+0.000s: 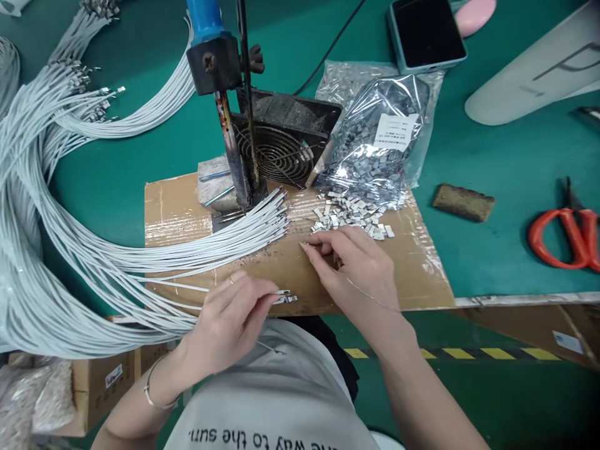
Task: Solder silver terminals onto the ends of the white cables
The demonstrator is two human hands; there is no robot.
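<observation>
My left hand [229, 325] is pinched on the ends of two thin white wires with small metal terminals [285, 296] at their tips, near the front edge of the taped cardboard pad [417, 275]. My right hand [349, 262] rests on the pad with fingers curled, fingertips pressing a small metal piece I can barely make out. Just beyond it lies a loose pile of small metal terminals [356, 215]. A fan of white wire ends [244, 234] lies on the pad under a fixed soldering iron [229, 144].
Big bundles of white wires [51, 206] fill the left side. A black fan [281, 147] and a clear bag of terminals [379, 137] stand behind the pad. A phone [424, 31], a brown sponge [463, 201] and red scissors [562, 234] lie on the green table to the right.
</observation>
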